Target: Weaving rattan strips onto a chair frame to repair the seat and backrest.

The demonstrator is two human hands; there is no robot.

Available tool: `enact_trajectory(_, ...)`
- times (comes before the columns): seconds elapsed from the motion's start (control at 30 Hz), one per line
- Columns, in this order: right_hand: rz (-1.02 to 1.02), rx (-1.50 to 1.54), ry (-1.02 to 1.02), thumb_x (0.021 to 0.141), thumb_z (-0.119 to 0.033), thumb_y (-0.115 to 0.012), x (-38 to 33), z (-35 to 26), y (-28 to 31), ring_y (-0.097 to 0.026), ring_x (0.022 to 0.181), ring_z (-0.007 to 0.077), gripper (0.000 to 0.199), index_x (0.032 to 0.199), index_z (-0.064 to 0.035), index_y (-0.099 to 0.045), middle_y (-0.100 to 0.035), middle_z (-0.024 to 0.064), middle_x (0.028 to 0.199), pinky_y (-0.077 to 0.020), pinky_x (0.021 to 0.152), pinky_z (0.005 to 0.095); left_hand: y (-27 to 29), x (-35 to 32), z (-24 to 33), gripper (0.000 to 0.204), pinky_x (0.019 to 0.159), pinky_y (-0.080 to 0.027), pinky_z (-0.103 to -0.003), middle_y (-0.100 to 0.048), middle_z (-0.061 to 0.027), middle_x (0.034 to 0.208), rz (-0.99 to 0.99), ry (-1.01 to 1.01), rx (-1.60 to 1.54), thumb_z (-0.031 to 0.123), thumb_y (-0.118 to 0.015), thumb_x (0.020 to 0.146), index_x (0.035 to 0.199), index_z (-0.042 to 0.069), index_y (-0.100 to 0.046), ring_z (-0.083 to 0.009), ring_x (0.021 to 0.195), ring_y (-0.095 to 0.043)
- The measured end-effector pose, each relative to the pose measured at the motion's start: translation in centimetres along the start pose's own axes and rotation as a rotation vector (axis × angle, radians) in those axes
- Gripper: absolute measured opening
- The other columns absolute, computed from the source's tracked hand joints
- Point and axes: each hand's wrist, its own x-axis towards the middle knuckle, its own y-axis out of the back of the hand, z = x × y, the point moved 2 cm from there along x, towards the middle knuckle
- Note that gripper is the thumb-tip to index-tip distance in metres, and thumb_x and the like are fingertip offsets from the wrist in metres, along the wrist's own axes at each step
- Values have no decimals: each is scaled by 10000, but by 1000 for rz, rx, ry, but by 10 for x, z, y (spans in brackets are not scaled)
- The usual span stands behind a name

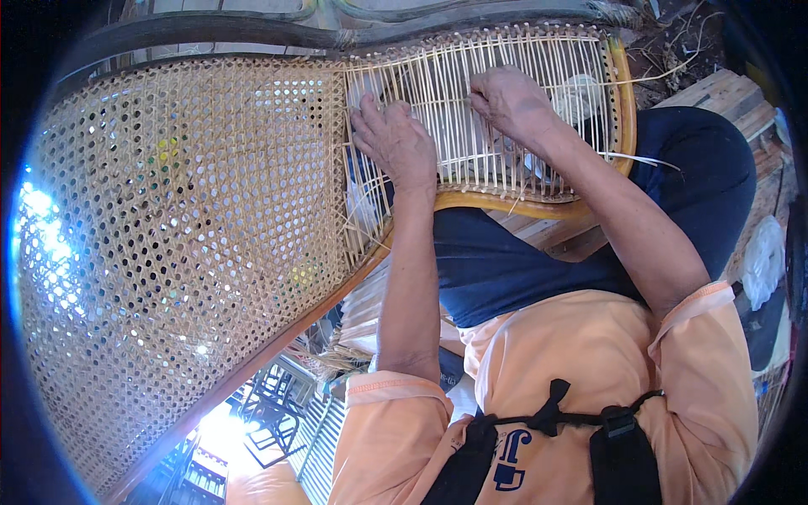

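Careful: your left hand (394,141) presses flat on strands (505,101), gripping nothing; right hand (507,101) pinches one strand near frame (624,101). Hard pull risks snapping cane.

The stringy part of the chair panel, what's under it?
Through the gaps in the unfinished cane strands you can see the person's dark blue trousers and something pale. The left hand and right hand cover the rest.
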Motion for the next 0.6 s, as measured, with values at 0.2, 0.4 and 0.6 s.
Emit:
enact_trajectory(0.2, -41, -39, -24, 803, -196, -565, 2, -7, -2, -571, 784, 361, 195, 749, -11, -594, -590, 191, 752, -452, 731, 460, 9, 2, -1, 215, 987, -264, -502, -402, -194, 1250, -1, 3, -70, 82, -564, 737, 951, 61, -576, -396, 1197, -340)
enact_trajectory(0.4, -66, -64, -202, 834, -263, -540, 4, -16, 4, -594, 779, 334, 262, 833, -22, -642, -625, 191, 788, -468, 737, 433, 27, 2, 5, 252, 839, -384, -439, -487, -176, 1097, -11, -75, -132, 43, -556, 725, 976, 48, -570, -358, 983, -471)
enact_trajectory(0.6, -147, -60, -234, 823, -260, -524, 5, -15, 4, -599, 881, 340, 248, 867, -52, -652, -642, 183, 869, -476, 795, 431, 20, 2, 3, 244, 689, -448, -424, -529, -176, 965, -180, -68, -147, 44, -499, 770, 999, 38, -582, -343, 807, -535)
